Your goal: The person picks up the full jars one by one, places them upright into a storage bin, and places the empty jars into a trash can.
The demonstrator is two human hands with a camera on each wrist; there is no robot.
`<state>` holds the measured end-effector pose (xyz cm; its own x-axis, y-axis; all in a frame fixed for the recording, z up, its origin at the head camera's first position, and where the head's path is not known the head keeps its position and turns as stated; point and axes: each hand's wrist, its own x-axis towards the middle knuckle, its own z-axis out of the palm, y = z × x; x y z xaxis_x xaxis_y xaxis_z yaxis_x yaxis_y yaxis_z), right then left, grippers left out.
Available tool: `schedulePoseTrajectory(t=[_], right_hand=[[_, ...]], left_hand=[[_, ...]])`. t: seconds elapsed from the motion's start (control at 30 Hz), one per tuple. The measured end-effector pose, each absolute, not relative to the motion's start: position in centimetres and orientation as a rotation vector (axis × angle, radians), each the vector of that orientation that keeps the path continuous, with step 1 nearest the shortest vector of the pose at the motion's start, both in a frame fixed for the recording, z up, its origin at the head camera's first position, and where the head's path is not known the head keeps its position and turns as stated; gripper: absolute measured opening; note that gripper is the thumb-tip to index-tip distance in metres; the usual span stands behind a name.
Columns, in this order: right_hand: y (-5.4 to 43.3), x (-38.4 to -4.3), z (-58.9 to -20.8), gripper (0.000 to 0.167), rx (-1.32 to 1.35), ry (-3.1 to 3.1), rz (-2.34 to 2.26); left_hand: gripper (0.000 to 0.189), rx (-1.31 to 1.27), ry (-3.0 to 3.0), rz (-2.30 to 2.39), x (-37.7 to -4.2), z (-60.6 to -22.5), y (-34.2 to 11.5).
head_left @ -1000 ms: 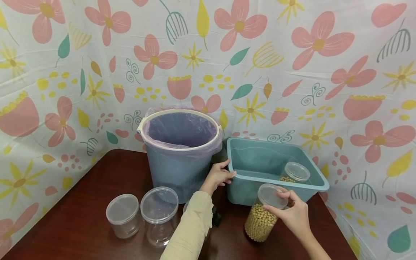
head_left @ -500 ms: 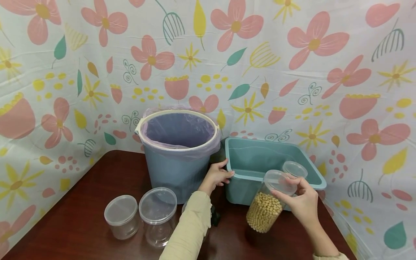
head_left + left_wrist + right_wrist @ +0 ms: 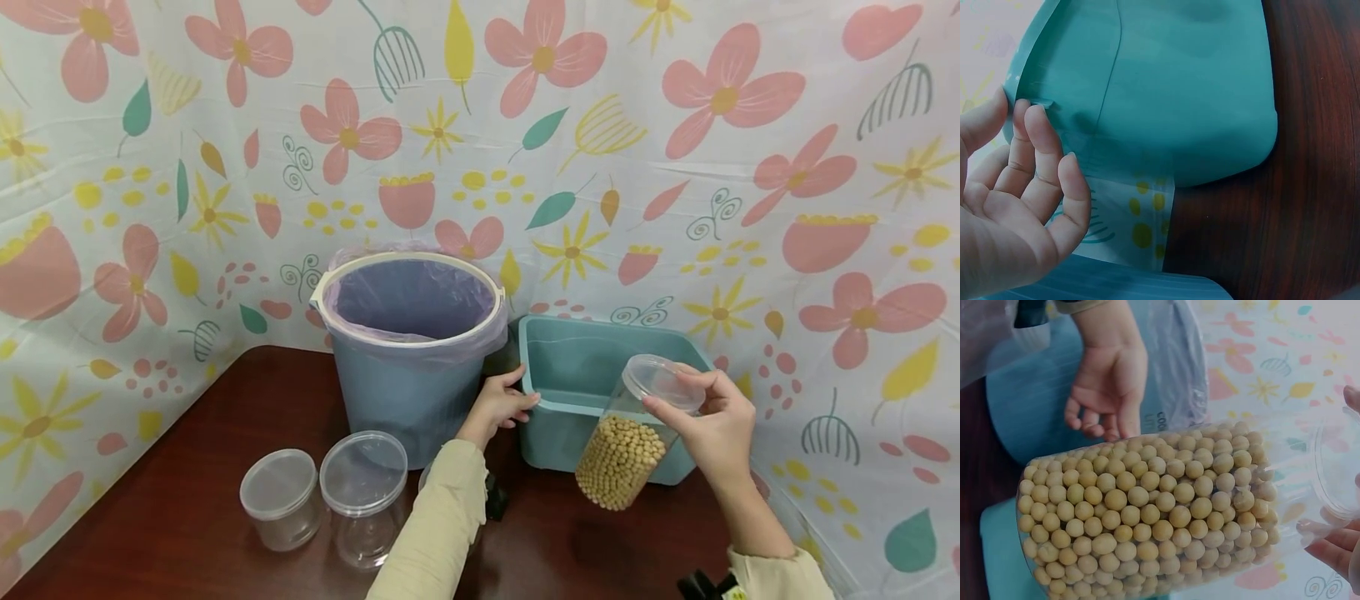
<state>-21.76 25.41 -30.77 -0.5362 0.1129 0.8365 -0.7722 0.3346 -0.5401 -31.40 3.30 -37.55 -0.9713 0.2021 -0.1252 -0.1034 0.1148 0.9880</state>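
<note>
The left hand sits at the lower left, fingers relaxed and slightly curled, its fingertips touching the rim of the teal tub. The tub stands on the dark wooden table. A patterned cloth shows below the tub.

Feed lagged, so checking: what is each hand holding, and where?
The right hand grips the lidded soybean jar by its top, tilted. The left hand only touches the teal basin's corner.
</note>
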Motion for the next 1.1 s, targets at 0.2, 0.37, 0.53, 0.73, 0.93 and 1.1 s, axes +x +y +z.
schedulePoseTrajectory(t=[0.2,0.37,0.53,0.73,0.93,1.1], right_hand=[[25.1,-22.3,-29.5,0.030,0.591,-1.692,1.419],[24.9,-22.9,-28.1,0.026,0.607,-1.620,1.490],[26.7,-25.5,-28.7,0.024,0.543,-1.626,1.537],[25.8,-25.7,-27.3,0.027,0.562,-1.557,1.507],[25.1,-25.5,-25.7,0.024,0.505,-1.565,1.432],[25.0,-25.7,-25.0,0.025,0.421,-1.519,1.477]], left_hand=[[0.061,0.110,2.153,1.955,-31.4,-37.8,3.3],[0.062,0.117,2.151,1.962,-31.5,-37.9,3.3],[0.061,0.121,2.149,1.962,-31.4,-37.8,3.2],[0.061,0.118,2.145,1.969,-31.5,-37.8,3.3],[0.061,0.108,2.140,1.970,-31.5,-37.7,3.2],[0.062,0.112,2.143,1.967,-31.4,-37.6,3.2]])
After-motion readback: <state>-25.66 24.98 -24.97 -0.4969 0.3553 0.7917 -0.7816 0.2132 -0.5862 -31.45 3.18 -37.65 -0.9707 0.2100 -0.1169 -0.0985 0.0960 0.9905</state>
